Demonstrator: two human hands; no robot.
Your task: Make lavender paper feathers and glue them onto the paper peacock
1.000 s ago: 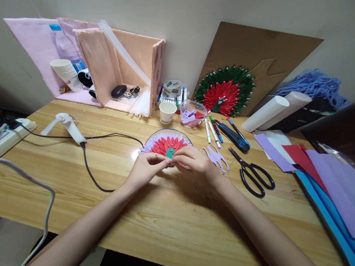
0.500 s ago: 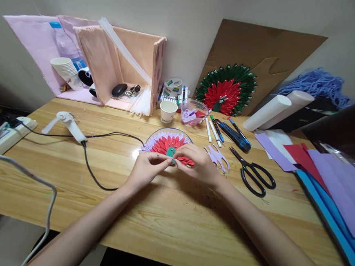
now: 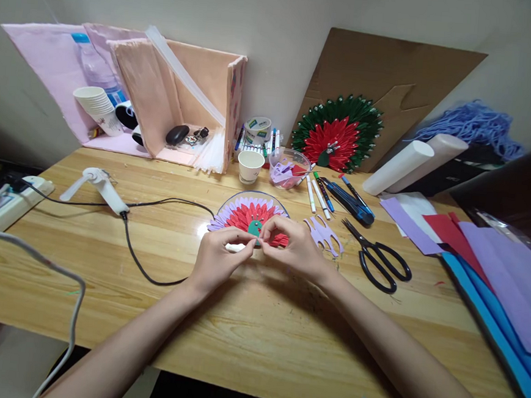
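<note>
A fan-shaped paper craft (image 3: 241, 212) with purple and red petals lies on the table, a green piece (image 3: 254, 227) at its middle. Over its near edge, my left hand (image 3: 222, 254) has thumb and forefinger pinched together. My right hand (image 3: 289, 244) pinches too, its fingertips meeting those of the left hand just below the green piece. Whatever is between the fingertips is too small to make out. Right of my right hand lie a purple cut-out scrap (image 3: 322, 234) and black-handled scissors (image 3: 375, 257).
Behind the craft stand a paper cup (image 3: 250, 167) and a clear bowl (image 3: 288, 169) of scraps. Markers (image 3: 316, 194) and a utility knife (image 3: 350, 202) lie to the right. A glue gun (image 3: 105, 189) with its black cord is at left. Coloured sheets (image 3: 507, 279) cover the right edge.
My right thumb and fingers have drawn a little closer into a pinch, and my left fingers have shifted slightly. The view has moved a touch. The craft stays in place.
</note>
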